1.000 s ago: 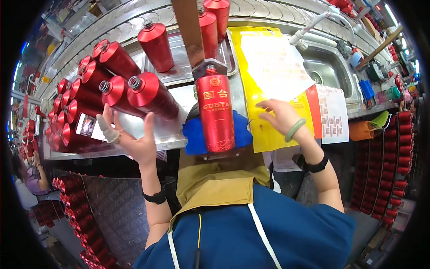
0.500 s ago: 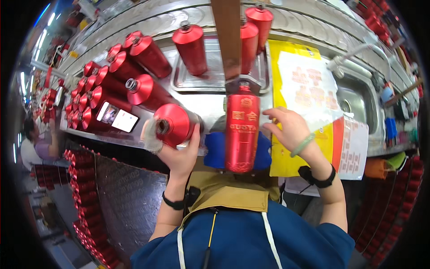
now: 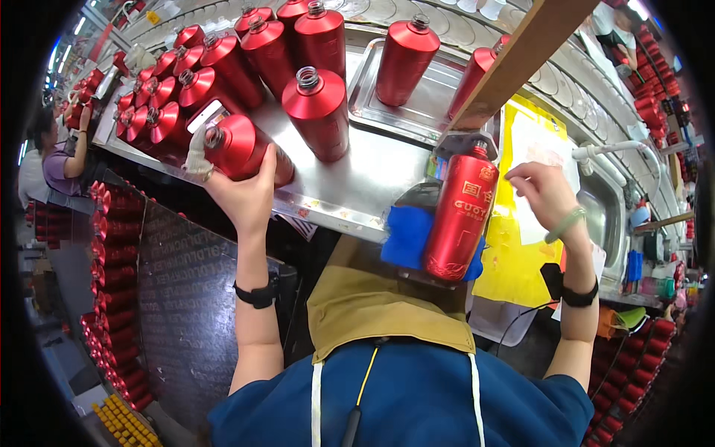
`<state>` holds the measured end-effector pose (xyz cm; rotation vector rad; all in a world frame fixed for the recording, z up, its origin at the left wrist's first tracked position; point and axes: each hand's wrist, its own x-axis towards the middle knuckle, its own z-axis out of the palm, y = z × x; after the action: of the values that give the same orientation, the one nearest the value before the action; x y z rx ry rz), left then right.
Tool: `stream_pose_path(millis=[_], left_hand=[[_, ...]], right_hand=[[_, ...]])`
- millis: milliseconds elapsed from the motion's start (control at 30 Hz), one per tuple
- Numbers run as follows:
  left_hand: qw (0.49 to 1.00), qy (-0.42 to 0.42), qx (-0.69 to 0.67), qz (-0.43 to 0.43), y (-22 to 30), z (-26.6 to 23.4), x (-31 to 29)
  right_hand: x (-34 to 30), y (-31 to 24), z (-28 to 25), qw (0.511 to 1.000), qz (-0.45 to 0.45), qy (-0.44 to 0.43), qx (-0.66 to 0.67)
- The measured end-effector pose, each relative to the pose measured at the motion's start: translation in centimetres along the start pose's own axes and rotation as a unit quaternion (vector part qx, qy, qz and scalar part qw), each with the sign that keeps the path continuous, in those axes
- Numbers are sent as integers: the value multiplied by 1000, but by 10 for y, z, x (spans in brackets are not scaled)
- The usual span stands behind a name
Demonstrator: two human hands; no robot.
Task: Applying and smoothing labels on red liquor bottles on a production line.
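Observation:
My left hand (image 3: 242,201) is closed round a red bottle (image 3: 240,145) with an open neck, close to the front left of the metal bench. A pale cloth cover (image 3: 197,158) is on one or more of its fingers. Whether the bottle's base touches the bench is unclear. In front of me a red bottle with gold lettering (image 3: 462,216) leans neck-away on a blue padded rest (image 3: 408,238). My right hand (image 3: 547,194) hovers just right of that bottle, holding nothing, its fingers apart and bent.
Several red bottles (image 3: 201,86) crowd the bench's left end, partly hiding a phone (image 3: 207,115). More stand along the back and in a metal tray (image 3: 365,104). A wooden post (image 3: 521,63) crosses above. Rightward lie a yellow sheet (image 3: 514,261) and a sink (image 3: 614,194). Another person (image 3: 63,160) works far left.
My left hand has moved the bottle leftward and away, toward the grouped bottles. My right hand stays beside the lettered bottle, fingers still apart. The view has turned, shifting the bench.

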<state>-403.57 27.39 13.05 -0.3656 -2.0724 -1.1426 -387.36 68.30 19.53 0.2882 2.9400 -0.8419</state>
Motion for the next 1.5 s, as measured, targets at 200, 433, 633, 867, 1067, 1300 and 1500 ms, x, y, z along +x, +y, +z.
stream_pose_path(millis=[200,433,633,867,1067,1300,1500], left_hand=[[999,22,23,5,-6,20,10],[999,3,31,9,-9,21,12],[991,89,55,78,15,21,-1],[886,-391,-230,91,81,52,-77],[841,-497,-213,4,88,92,-97],[912,-400,-72,63,91,91,-98],[913,-304,-251,-109,135,27,-79]], right_hand=[[24,51,68,994,-27,-39,100],[4,-26,47,941,-32,335,34],[-12,-87,25,941,-148,298,-59],[-66,-69,21,920,-13,387,57],[-100,-50,69,927,40,343,149],[-100,-39,83,912,8,321,255],[-103,-52,77,895,-65,265,352]])
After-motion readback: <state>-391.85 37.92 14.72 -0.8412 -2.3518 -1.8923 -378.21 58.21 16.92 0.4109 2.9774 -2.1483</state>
